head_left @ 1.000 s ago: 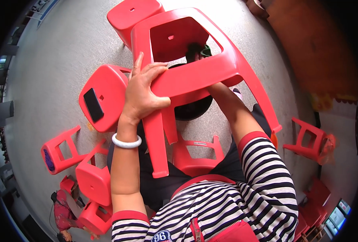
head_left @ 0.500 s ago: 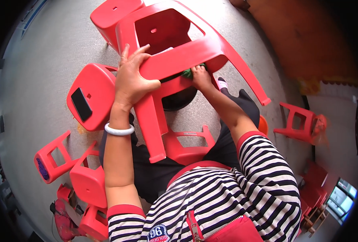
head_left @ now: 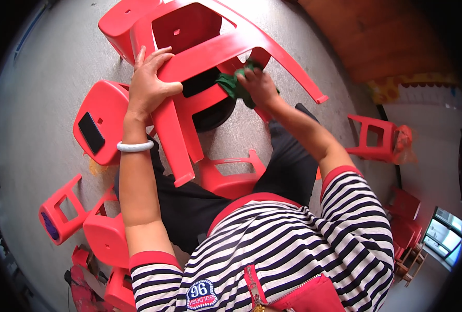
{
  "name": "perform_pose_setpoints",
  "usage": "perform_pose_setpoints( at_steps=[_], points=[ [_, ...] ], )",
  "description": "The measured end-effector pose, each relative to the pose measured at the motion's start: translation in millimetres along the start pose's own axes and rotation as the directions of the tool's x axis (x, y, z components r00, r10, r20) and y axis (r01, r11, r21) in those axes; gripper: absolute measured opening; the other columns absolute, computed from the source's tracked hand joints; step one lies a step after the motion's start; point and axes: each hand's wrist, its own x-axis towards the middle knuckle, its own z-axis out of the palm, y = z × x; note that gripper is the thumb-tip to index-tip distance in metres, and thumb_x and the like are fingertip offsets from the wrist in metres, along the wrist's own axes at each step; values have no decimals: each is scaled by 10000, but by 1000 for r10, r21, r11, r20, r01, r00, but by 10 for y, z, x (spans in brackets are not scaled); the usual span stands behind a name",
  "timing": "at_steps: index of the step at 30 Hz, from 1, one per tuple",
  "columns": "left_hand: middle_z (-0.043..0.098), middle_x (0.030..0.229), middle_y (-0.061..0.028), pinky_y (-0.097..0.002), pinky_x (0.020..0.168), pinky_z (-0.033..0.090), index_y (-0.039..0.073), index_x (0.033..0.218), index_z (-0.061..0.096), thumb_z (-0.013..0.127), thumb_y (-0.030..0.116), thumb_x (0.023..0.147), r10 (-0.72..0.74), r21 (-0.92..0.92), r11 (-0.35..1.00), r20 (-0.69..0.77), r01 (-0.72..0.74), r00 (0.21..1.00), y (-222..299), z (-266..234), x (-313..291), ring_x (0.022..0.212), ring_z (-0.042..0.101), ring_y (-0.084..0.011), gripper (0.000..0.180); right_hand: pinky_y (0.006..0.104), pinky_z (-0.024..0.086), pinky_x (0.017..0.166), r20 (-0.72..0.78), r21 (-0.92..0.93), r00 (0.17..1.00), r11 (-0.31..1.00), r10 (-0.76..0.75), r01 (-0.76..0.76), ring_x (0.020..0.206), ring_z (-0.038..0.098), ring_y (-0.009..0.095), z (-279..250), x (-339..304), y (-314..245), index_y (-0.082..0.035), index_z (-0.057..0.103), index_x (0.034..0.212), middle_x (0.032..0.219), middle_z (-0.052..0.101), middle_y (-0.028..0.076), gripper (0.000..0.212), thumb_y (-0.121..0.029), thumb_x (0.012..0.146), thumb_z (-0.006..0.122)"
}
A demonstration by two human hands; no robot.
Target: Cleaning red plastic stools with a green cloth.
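Observation:
A red plastic stool lies tipped on its side before me, legs toward me. My left hand, with a pale bangle on its wrist, grips the stool at a leg, thumb stretched along it and fingers against the side. My right hand is closed on a crumpled green cloth by the stool's right-hand legs; the fingertips are slightly blurred. Beneath the stool a round black basin partly shows, the rest hidden by the legs.
Another red stool stands against the far side. At left, a stool carries a black phone. More red stools stand lower left, one between my legs, and one at right with an orange bag.
My right hand has drawn the green cloth out from behind the stool's lower rail, so more of it shows. My left hand keeps its place on the stool. The whole view has shifted slightly.

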Motion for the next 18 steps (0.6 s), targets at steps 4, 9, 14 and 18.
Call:
perform_pose_setpoints(
  at_steps=[4, 9, 14, 18],
  points=[
    [615, 1364, -22, -457, 1208, 273, 81, 1158, 684, 727, 276, 585, 23, 40, 999, -17, -22, 1000, 34, -37, -4, 1441, 324, -418, 606, 397, 469, 868, 2, -135, 999, 990, -44, 43, 1123, 491, 240, 135, 338, 261, -164, 540, 1353, 1225, 533, 49, 514, -201, 840, 541],
    [611, 1368, -41, -456, 1207, 271, 75, 1156, 685, 723, 290, 583, 60, 20, 998, -49, -59, 997, 138, 62, 117, 1438, 326, -414, 613, 408, 468, 840, 183, -109, 982, 992, -38, 59, 1163, 506, 226, 735, -343, 251, -137, 567, 1347, 1250, 563, 33, 506, -201, 846, 534],
    [609, 1369, -55, -455, 1206, 270, 77, 1157, 689, 720, 294, 570, -10, 33, 999, -67, 12, 998, 142, 68, 38, 1440, 321, -417, 626, 372, 485, 765, 332, 47, 942, 996, 51, -71, 1015, 587, 224, 639, -362, 100, -177, 636, 1131, 1044, 607, 24, 303, -210, 837, 566],
    [593, 1394, -40, -460, 1209, 255, 81, 1151, 699, 784, 341, 600, -29, 41, 999, -55, 32, 998, 70, 42, 8, 1444, 309, -421, 615, 419, 516, 755, 222, 200, 974, 976, 44, -90, 969, 603, 281, 322, -92, 199, -167, 641, 1008, 969, 600, 54, 253, -234, 767, 676]
  ],
)
